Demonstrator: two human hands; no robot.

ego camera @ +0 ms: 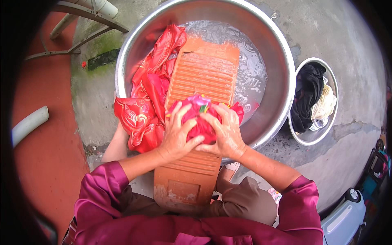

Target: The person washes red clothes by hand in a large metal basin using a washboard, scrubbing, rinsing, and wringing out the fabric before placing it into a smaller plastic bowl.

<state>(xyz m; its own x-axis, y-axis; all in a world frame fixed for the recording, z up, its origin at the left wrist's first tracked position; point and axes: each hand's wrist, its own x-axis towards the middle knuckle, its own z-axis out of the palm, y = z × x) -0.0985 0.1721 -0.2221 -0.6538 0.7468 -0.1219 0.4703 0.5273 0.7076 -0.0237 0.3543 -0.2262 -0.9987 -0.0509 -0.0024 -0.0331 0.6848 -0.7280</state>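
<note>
My left hand point(178, 131) and my right hand point(225, 131) grip a bunched red cloth point(202, 130) with a coloured floral pattern, one at each side of it. Under the cloth lies an orange ridged washboard point(203, 73). Its far end dips into soapy water point(249, 73) in a large round metal basin point(280, 64), while its near end rests between my knees. Along the basin's left side, a shiny red patterned fabric point(150, 79) is heaped, and part of it hangs over the rim by my left forearm.
To the right, a small metal basin point(334, 122) holds black cloth point(307, 95) and cream cloth point(324, 102). A metal frame point(88, 13) stands at upper left, near a white pipe point(30, 125). A pale blue wheeled object point(344, 216) sits at lower right on the concrete floor point(355, 61).
</note>
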